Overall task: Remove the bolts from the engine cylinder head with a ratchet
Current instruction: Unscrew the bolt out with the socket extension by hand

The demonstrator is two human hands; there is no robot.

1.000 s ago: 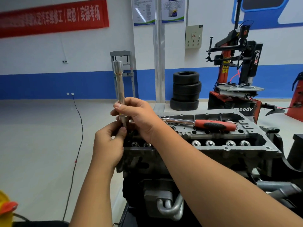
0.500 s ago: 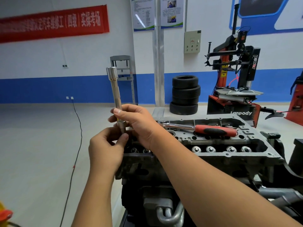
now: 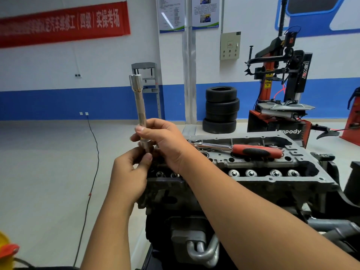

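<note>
A long silver extension bar with a socket stands nearly upright above the left end of the grey cylinder head. My right hand grips the bar's lower part. My left hand pinches the bar's bottom end from below; what its fingertips hold there is hidden. The ratchet, chrome with a red and black handle, lies loose on top of the cylinder head to the right of my hands. Round valve parts show in a row along the head's near side.
A stack of three tyres stands on the floor behind the engine. A red and black tyre changer is at the back right. A black cable runs over the floor on the left. Something yellow and orange sits bottom left.
The view has shifted a little. The bar stays upright in both hands, tilted slightly more to the left at its top. The ratchet has not moved.
</note>
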